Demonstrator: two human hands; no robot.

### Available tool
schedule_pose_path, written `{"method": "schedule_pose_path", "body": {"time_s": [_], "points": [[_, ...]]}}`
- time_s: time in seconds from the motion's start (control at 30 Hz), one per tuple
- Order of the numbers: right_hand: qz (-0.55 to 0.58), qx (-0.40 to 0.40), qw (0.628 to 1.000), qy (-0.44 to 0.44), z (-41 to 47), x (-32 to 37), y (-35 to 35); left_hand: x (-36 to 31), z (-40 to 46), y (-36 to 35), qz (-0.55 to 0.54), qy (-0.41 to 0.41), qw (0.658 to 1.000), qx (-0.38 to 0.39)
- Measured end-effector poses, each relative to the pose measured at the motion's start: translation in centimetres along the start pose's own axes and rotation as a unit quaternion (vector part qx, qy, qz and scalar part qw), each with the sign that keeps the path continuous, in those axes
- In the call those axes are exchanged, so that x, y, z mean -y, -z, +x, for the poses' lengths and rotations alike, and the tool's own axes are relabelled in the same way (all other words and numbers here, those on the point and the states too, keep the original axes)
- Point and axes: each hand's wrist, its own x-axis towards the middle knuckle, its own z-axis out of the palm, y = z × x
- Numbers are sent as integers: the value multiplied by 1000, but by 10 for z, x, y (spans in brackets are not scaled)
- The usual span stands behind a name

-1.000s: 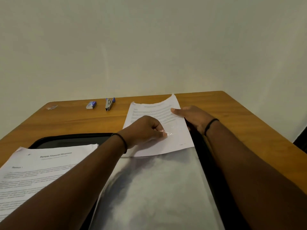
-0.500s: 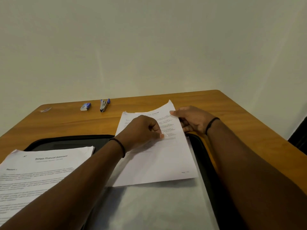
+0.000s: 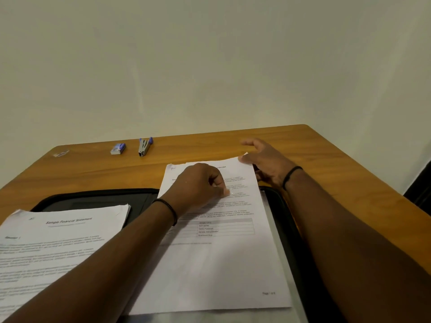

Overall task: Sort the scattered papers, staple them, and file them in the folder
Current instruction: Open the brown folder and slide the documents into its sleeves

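A printed sheet point(image 3: 217, 264) lies on the right half of the open black folder point(image 3: 93, 198), over its clear plastic sleeve point(image 3: 271, 229). My left hand point(image 3: 198, 185) rests on the upper part of the sheet, thumb and fingers pinching a bit of clear plastic. My right hand point(image 3: 268, 162) holds the sheet's top right corner, thumb on top and index finger lifted. A stapled-looking stack headed "Sample Financial Statement" point(image 3: 58, 241) covers the folder's left half.
A blue stapler point(image 3: 145, 146) and a small staple box point(image 3: 118, 149) lie at the back of the wooden table point(image 3: 326, 171), with a small clear scrap point(image 3: 61, 153) further left. The table meets a plain wall behind.
The printed sheet has slid toward me, down over the folder's right half. Both hands came back with it.
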Motion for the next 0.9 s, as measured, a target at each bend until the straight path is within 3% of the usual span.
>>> {"method": "schedule_pose_path", "body": {"time_s": [0.17, 0.37, 0.5, 0.9], "points": [[-80, 45, 995, 26, -4, -1, 3, 3, -1, 1, 43, -38, 997, -56], [-83, 165, 983, 24, -7, 1, 12, 3, 0, -2, 39, -43, 998, -33], [-100, 181, 978, 32, -3, -1, 14, 6, -3, -8, 17, -51, 996, -65], [-61, 138, 988, 44, -1, -10, 15, -2, -8, -3, 113, -120, 980, -107]]}}
